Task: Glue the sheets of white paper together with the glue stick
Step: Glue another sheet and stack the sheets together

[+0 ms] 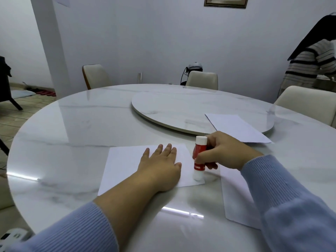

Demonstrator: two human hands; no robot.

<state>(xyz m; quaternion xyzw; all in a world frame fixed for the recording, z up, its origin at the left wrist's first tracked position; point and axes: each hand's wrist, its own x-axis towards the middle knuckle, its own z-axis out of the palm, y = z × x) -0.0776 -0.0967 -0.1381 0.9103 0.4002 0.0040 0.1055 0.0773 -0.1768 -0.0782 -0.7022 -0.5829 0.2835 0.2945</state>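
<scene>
Blue sleeves (76, 231) fill the near edge of the view, both my forearms reaching out over the round marble table (72, 128). My right hand (225, 151) is curled round the glue stick (199, 158), which stands upright with its lower end pressed on the right margin of the sheet before me (127, 166); whether the cap is off I cannot tell. My left hand (161, 164) lies flat on that sheet, fingers straight, pinning it down. A second sheet (236, 202) lies just to the right, partly under my right arm, and a third (238, 129) rests farther off, overlapping the rim of the turntable (172, 106). I judge the step in hand to be spreading glue along this edge. Next move, in my view: draw the stick down the margin while the left hand holds firm, then lay a neighbouring sheet squarely on top
</scene>
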